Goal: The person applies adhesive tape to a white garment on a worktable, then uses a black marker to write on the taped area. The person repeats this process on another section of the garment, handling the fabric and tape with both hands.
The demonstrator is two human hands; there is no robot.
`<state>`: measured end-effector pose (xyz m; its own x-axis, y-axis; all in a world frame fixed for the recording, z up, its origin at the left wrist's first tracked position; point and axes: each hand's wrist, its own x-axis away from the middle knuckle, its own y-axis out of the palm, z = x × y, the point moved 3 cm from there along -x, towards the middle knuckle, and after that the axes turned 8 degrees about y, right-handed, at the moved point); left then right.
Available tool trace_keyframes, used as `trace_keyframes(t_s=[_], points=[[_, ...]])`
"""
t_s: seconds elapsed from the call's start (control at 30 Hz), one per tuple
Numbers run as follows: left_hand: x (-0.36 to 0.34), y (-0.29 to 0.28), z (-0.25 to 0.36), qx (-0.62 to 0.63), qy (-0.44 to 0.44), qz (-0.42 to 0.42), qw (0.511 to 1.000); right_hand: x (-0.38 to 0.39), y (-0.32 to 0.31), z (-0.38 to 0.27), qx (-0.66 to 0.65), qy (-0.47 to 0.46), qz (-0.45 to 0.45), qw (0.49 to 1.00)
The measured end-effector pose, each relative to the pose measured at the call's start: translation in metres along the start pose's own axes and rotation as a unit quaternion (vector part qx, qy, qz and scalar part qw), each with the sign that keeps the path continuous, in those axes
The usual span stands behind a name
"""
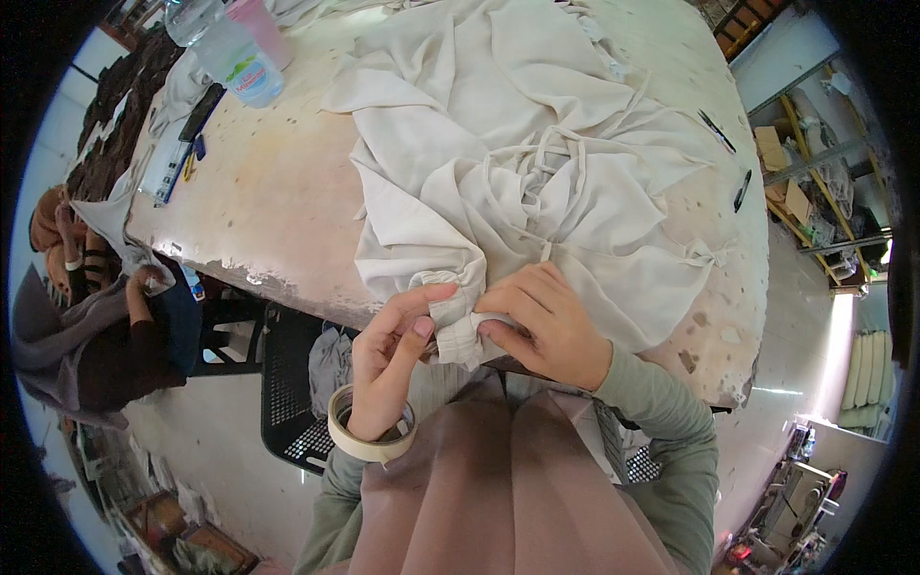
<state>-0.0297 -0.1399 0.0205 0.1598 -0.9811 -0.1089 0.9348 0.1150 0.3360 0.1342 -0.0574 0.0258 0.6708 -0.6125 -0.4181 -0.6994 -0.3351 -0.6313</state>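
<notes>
An off-white garment (422,182) of thin cloth lies in loose folds over the table's near half. Its gathered, elastic-looking cuff (457,331) hangs at the near table edge between my two hands. My left hand (388,345) holds the cuff's left side between thumb and fingers. Opposite it, my right hand (551,321) pinches the cuff's right side, fingers curled and thumb pressed in. A roll of cream tape (353,443) sits around my left wrist like a bangle. Narrow cloth ties (541,172) lie tangled on the garment's middle.
The worn, stained table (259,182) bears a clear water bottle (230,62), a pink cup (261,31) and pens (741,190). A black perforated chair (287,402) stands below its left edge. Another person (115,335) works at the far left. Shelving (824,172) stands right.
</notes>
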Motion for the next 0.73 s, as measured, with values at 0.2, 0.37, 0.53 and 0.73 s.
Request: trace_keyframes(t_s=[0.2,0.37,0.53,0.73], points=[[-0.008,0.021,0.000,-0.301,0.070,-0.020,0.951,0.005,-0.002,0.005,-0.011,-0.015,0.046,0.999],[0.004,-0.026,0.013,-0.319,0.157,0.075,0.932,0.027,-0.002,0.013,0.185,0.017,0.069,0.980],[0.022,-0.109,0.048,-0.254,0.391,0.301,0.832,0.034,-0.073,0.104,0.313,0.201,0.175,0.912],[0.029,-0.098,0.081,-0.173,0.467,0.487,0.717,0.032,-0.105,0.159,0.358,0.152,0.196,0.900]])
